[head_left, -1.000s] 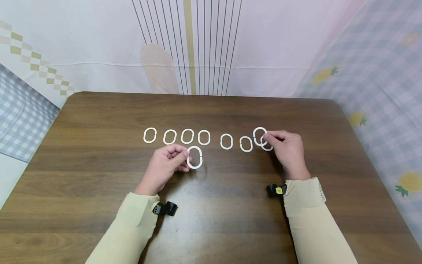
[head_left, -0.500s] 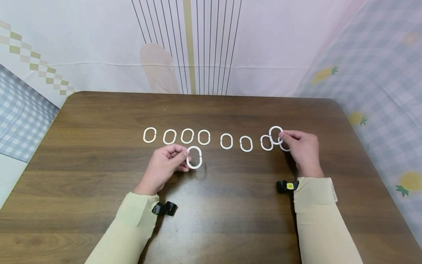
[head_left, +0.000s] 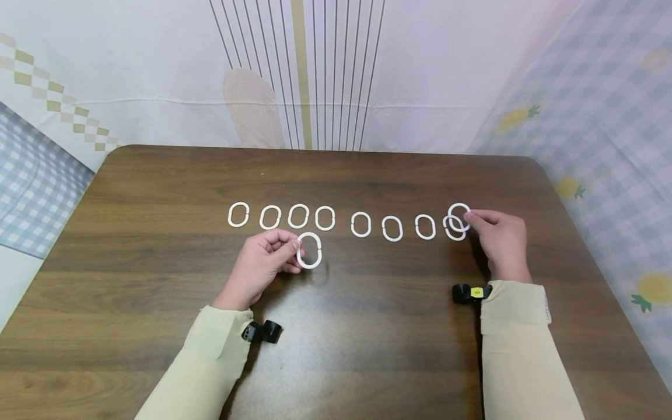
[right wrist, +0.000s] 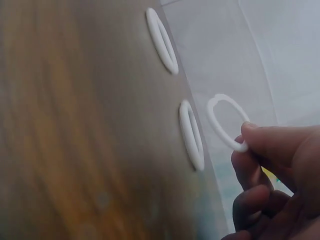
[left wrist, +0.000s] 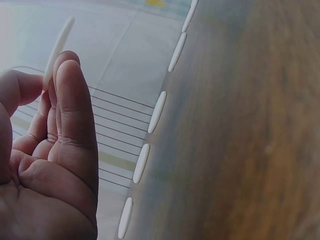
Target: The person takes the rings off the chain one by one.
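Note:
In the head view my left hand [head_left: 261, 262] pinches a white oval shower curtain ring [head_left: 310, 234] between thumb and fingers, raised over the table. The left wrist view shows that ring nearly edge-on, above the fingertips. Over to the right, my right hand [head_left: 499, 242] pinches a second such ring [right wrist: 214, 122] by its side, thumb on top. Seen from the head, this ring overlaps the last ring [head_left: 455, 238] of a row lying flat on the table. The right wrist view shows the held ring raised apart from the rings on the table.
Several matching rings lie in a loose row across the brown wooden table [head_left: 336, 326], from a left-end ring [head_left: 230, 216] past a middle ring [head_left: 352, 225] to one [head_left: 434, 227] near my right hand. A patterned cloth [head_left: 420, 70] hangs behind the table.
My right hand has moved to the right along the row with its ring, uncovering the row rings it passed over. My left hand and its ring have stayed in place.

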Demonstrator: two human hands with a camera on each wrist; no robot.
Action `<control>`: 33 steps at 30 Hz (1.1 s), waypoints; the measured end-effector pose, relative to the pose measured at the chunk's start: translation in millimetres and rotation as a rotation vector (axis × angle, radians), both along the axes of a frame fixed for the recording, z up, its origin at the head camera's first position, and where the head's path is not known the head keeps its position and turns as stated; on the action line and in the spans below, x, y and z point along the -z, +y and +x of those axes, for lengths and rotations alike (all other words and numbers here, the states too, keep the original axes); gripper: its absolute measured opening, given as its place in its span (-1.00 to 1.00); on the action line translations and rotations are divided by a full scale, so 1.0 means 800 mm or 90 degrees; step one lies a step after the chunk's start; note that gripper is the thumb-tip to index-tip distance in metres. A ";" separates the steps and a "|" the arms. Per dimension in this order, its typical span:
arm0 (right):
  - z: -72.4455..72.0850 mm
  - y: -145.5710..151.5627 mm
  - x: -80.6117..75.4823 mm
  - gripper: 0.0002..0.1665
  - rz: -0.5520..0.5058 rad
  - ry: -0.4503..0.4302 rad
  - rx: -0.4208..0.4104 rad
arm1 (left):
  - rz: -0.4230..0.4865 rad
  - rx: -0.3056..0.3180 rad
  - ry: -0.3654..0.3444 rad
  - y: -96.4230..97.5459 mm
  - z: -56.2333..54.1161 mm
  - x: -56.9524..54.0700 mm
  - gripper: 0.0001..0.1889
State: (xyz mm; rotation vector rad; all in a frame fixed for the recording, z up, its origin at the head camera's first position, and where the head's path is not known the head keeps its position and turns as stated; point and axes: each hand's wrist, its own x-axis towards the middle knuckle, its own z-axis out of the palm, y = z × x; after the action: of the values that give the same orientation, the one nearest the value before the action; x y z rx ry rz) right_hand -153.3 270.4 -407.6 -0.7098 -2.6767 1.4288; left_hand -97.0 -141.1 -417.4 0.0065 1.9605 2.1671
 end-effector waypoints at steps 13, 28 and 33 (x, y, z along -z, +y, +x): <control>0.003 0.030 0.007 -0.40 -0.005 -0.031 0.030 | -0.008 0.002 -0.008 -0.001 -0.001 0.000 -0.76; 0.002 0.054 0.012 -0.67 -0.019 -0.044 0.056 | -0.011 0.004 -0.016 -0.001 -0.002 0.002 -0.77; 0.004 0.053 0.011 -0.70 -0.025 -0.046 0.066 | -0.008 0.004 -0.013 -0.001 -0.002 0.003 -0.76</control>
State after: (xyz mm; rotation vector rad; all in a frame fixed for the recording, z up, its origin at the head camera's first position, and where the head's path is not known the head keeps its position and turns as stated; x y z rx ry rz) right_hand -150.1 312.4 -416.4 -0.9066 -2.6267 1.4602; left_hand -98.5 -141.7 -419.6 -0.0123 1.9609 2.1424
